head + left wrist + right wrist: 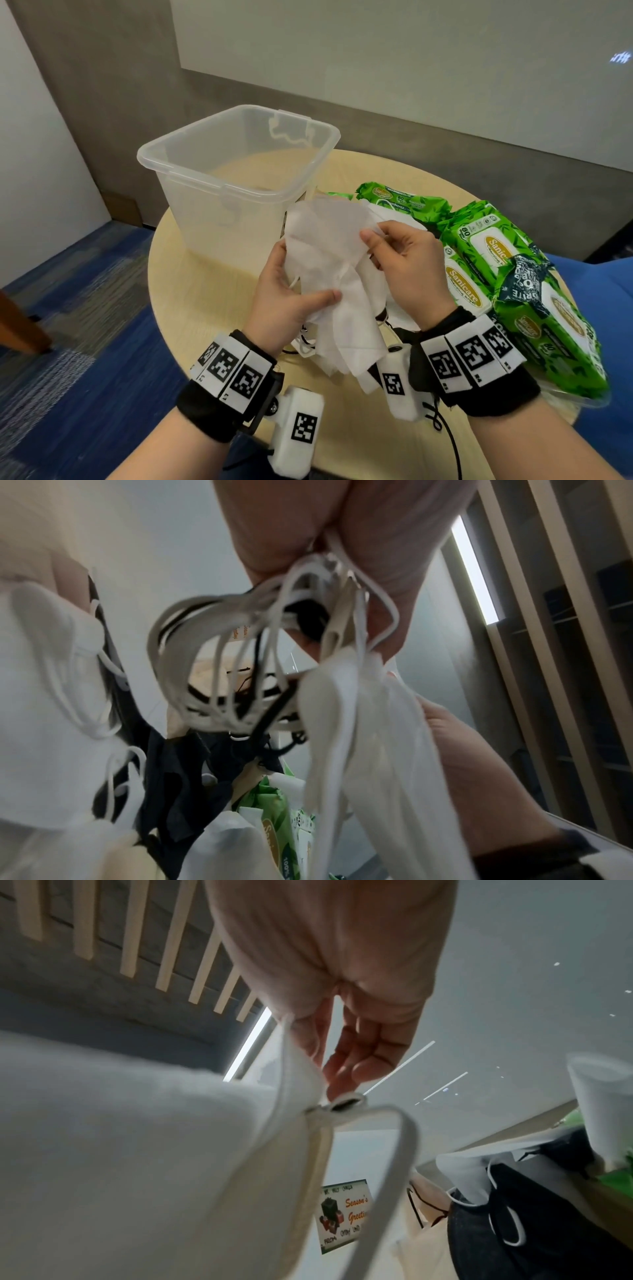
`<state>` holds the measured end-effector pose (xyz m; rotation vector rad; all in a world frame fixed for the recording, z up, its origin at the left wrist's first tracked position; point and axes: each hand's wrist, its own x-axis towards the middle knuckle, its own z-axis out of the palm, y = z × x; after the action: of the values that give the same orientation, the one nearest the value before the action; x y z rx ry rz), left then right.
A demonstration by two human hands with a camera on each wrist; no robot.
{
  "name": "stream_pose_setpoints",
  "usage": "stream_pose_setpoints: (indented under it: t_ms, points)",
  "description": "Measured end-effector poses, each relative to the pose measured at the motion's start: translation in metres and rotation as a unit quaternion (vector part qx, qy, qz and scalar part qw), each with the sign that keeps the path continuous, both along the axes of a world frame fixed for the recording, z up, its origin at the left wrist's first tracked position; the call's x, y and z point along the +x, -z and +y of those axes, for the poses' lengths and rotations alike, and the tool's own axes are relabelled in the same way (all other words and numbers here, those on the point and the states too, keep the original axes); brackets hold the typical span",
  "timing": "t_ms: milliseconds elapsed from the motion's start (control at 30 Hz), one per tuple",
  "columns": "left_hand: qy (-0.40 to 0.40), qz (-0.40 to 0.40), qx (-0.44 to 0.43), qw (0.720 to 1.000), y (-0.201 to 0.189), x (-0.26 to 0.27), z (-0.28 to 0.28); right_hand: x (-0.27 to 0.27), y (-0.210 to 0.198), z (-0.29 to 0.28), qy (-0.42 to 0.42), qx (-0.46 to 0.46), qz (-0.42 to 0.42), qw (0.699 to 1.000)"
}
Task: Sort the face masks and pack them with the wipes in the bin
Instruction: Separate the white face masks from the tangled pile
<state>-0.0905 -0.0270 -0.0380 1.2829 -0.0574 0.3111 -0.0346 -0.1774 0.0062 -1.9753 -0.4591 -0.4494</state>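
My left hand [291, 291] grips a fanned stack of white face masks [339, 274] above the table, thumb on top. Its wrist view shows the ear loops [219, 653] bunched under the fingers. My right hand [400, 260] pinches the upper right edge of the top mask [137, 1150] between thumb and fingers. More masks, white and dark [534, 1218], lie on the table under my hands. The clear plastic bin [239, 161] stands just behind the stack. Green packs of wipes [493, 250] lie to the right.
The round wooden table [212, 308] is small; its near edge is close below my wrists. A blue chair [603, 301] stands at the right, blue carpet [85, 308] at the left. A greeting card [346, 1215] shows in the right wrist view.
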Motion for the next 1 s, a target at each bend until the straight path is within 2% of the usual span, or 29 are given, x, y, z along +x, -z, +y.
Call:
stream_pose_setpoints:
  t_ms: [100, 267, 533, 733, 1000]
  points:
    - [0.001, -0.002, -0.012, 1.000, -0.001, 0.000, 0.002, 0.001, -0.003, -0.002, 0.016, 0.045, 0.021, 0.999]
    - [-0.006, -0.007, -0.011, 1.000, -0.002, 0.000, -0.003, -0.003, -0.003, -0.001, 0.020, 0.038, 0.043, 0.998]
    - [0.001, -0.070, 0.020, 0.997, -0.002, -0.005, -0.003, -0.001, -0.002, 0.002, 0.032, 0.030, 0.057, 0.997]
    - [0.029, -0.006, 0.080, 0.996, -0.004, -0.007, -0.005, -0.003, -0.005, 0.002, 0.019, 0.012, 0.047, 0.999]
    - [0.014, 0.056, 0.036, 0.998, -0.004, -0.004, -0.005, 0.001, -0.011, -0.001, -0.014, -0.056, 0.060, 0.997]
